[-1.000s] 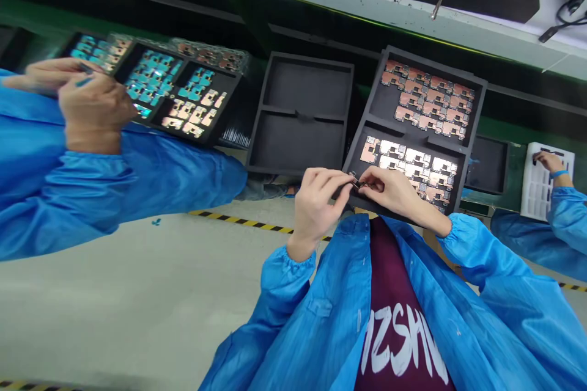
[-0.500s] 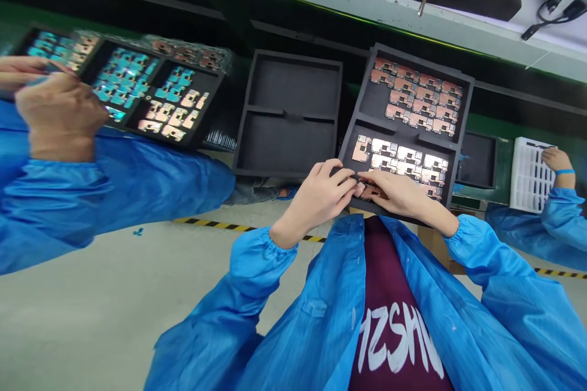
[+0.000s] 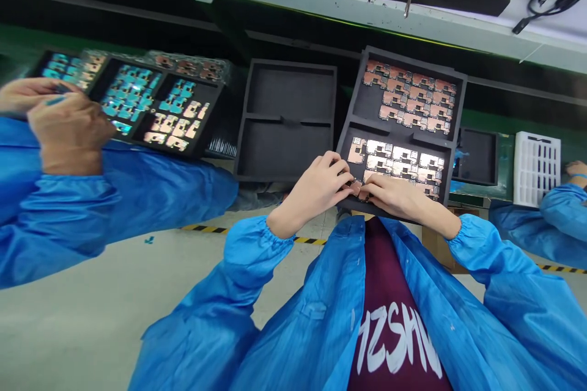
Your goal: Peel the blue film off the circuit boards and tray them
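Note:
A black two-part tray [image 3: 398, 138] in front of me holds rows of copper-coloured circuit boards [image 3: 419, 107] in its far and near compartments. At the near left corner, my left hand [image 3: 318, 186] pinches a small circuit board [image 3: 354, 187] between curled fingertips. My right hand [image 3: 392, 193] grips the same board from the right, its fingers bent and close to the left ones. My fingers hide much of this board. Shiny boards [image 3: 378, 163] lie flat just beyond my right hand.
Left of it stands a second black tray [image 3: 288, 123] with two bare compartments. Further left, a co-worker's hands [image 3: 68, 125] are over trays of teal and copper boards [image 3: 131, 91]. A white slotted rack [image 3: 536, 168] and another person's sleeve [image 3: 566, 208] are at right. A shelf [image 3: 348, 9] runs along the back.
The view has shifted slightly. Both my hands stay at the same tray corner, fingers still on the board. The person at right has drawn their hand back from the white rack.

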`<action>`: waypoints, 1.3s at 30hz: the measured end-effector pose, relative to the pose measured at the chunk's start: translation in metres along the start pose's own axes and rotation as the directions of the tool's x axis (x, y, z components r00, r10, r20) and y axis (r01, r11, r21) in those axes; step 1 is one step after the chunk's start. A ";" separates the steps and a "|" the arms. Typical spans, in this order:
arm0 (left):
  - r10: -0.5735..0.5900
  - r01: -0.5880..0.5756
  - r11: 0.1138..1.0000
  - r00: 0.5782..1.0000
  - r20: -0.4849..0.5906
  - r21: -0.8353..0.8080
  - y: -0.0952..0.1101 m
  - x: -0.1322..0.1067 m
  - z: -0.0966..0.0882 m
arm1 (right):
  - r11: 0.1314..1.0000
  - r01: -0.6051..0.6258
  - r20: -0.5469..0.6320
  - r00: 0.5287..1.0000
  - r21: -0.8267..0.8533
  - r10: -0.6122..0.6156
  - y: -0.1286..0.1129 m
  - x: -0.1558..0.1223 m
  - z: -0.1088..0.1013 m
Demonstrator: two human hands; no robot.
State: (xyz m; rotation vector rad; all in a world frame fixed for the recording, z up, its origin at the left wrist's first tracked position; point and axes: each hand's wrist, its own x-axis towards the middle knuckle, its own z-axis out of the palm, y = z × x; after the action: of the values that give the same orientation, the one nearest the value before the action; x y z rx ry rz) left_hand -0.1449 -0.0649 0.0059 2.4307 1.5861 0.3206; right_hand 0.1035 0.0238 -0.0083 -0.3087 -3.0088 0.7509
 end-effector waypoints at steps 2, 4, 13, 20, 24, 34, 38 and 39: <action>-0.004 0.004 1.000 1.000 0.006 0.010 0.000 0.002 -0.001 | 1.000 0.014 -0.009 1.000 -0.008 -0.015 0.001 -0.001 0.001; -0.002 0.001 0.999 1.000 0.024 0.035 0.000 0.003 -0.002 | 0.999 0.032 -0.016 0.999 -0.014 -0.032 0.004 -0.002 0.003; -0.025 -0.006 0.981 0.988 0.155 0.193 0.006 0.013 -0.014 | 0.983 -0.134 0.029 0.990 -0.129 0.139 0.001 -0.008 0.003; -0.079 0.038 0.983 0.971 0.224 0.182 0.007 0.022 -0.022 | 0.958 -0.276 0.095 0.954 -0.078 0.283 -0.010 -0.007 -0.010; -0.092 0.059 0.985 0.973 0.210 0.161 0.008 0.024 -0.020 | 0.958 -0.287 0.102 0.952 -0.027 0.288 -0.008 -0.009 -0.010; -0.099 0.102 0.994 0.993 -0.071 0.044 -0.005 0.036 -0.012 | 0.900 -0.352 -0.245 0.877 0.259 0.414 0.014 -0.050 -0.030; -0.030 0.029 0.998 0.999 0.016 0.064 -0.015 0.050 -0.009 | 0.892 -0.361 -0.200 0.885 0.273 0.420 0.011 -0.059 -0.027; -0.025 0.022 0.998 0.999 0.038 0.064 -0.017 0.052 -0.008 | 0.891 -0.362 -0.186 0.889 0.274 0.418 0.009 -0.060 -0.025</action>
State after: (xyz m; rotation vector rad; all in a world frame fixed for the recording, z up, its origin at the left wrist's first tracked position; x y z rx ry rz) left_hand -0.1418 -0.0097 0.0114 2.4478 1.6309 0.2206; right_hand 0.1662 0.0316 0.0108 -0.9455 -2.6191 0.9970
